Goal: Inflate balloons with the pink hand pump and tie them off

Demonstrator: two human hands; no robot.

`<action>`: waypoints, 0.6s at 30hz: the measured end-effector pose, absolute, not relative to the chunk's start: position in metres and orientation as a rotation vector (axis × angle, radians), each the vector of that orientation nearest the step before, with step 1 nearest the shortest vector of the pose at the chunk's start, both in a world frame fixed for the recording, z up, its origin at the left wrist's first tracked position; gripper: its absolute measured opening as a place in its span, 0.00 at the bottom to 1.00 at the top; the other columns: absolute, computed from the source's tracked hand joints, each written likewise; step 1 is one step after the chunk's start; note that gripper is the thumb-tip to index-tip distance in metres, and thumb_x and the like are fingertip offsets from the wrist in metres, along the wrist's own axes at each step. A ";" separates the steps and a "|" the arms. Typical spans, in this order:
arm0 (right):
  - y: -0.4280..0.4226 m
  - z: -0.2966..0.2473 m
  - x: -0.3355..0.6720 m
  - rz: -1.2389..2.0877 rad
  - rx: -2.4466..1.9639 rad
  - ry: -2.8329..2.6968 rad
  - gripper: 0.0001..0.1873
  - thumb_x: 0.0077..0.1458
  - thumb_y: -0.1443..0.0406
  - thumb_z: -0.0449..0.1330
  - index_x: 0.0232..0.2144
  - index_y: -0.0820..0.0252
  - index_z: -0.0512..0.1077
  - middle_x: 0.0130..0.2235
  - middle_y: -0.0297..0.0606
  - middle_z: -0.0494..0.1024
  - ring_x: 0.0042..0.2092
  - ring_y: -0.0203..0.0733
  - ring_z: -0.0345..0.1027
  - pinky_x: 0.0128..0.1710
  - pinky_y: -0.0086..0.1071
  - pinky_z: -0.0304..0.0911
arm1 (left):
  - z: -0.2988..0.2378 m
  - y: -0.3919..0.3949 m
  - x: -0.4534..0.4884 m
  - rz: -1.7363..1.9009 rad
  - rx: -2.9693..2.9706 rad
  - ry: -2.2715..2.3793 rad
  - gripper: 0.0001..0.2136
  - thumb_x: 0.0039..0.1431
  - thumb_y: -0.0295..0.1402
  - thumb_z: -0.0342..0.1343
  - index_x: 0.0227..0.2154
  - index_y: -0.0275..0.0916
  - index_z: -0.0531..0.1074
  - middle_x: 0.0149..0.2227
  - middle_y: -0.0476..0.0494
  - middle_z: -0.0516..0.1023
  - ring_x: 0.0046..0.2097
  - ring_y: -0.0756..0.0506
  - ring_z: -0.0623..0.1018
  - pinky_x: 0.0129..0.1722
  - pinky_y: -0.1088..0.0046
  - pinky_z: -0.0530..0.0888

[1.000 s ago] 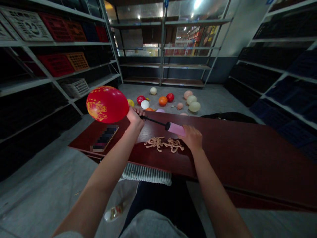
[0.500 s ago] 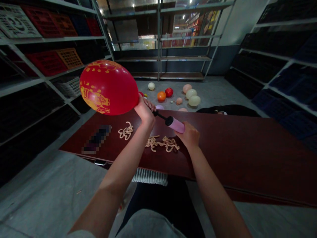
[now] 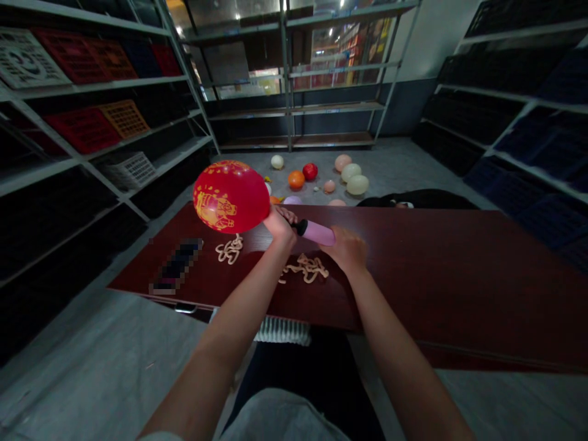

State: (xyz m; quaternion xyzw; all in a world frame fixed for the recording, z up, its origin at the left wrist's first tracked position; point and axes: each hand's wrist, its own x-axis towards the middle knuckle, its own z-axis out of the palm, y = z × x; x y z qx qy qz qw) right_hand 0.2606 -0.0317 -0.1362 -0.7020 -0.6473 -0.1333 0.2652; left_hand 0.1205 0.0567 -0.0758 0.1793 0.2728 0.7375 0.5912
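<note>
My left hand (image 3: 278, 223) is closed around the neck of an inflated red balloon (image 3: 231, 196) with yellow print, held at the tip of a pink hand pump (image 3: 315, 232). My right hand (image 3: 348, 248) grips the pump's pink barrel. Both hands hover above a dark red table (image 3: 436, 275). Under them lie two heaps of limp pale balloons, one (image 3: 305, 268) below my right hand and a smaller one (image 3: 229, 250) below the red balloon.
A flat dark object (image 3: 177, 274) lies near the table's left edge. Several inflated balloons (image 3: 351, 177) are scattered on the floor beyond the table. Metal shelving with crates (image 3: 82, 122) lines both sides and the back wall.
My right hand has pushed the pump barrel in toward my left hand, so the black rod no longer shows. The balloon and my left hand came lower.
</note>
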 end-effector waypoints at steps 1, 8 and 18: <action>-0.032 -0.137 0.259 -0.378 -1.892 -1.775 0.13 0.52 0.55 0.63 0.35 0.58 0.73 0.34 0.41 0.79 0.36 0.45 0.71 0.33 0.34 0.51 | -0.075 0.057 0.113 1.719 0.393 0.650 0.20 0.68 0.29 0.44 0.19 0.41 0.49 0.14 0.56 0.50 0.13 0.53 0.53 0.16 0.75 0.53; -0.035 -0.136 0.253 -0.424 -1.863 -1.902 0.13 0.53 0.55 0.63 0.36 0.58 0.73 0.35 0.41 0.80 0.36 0.45 0.71 0.34 0.34 0.51 | -0.057 0.058 0.046 1.746 0.273 0.724 0.19 0.67 0.31 0.46 0.21 0.40 0.48 0.14 0.59 0.50 0.14 0.55 0.53 0.17 0.77 0.53; -0.036 -0.137 0.252 -0.344 -1.785 -1.827 0.18 0.52 0.51 0.64 0.37 0.57 0.73 0.34 0.38 0.80 0.36 0.44 0.73 0.32 0.33 0.53 | 0.000 0.058 0.007 1.862 0.402 0.661 0.23 0.69 0.37 0.48 0.19 0.40 0.49 0.14 0.57 0.49 0.13 0.54 0.52 0.14 0.76 0.54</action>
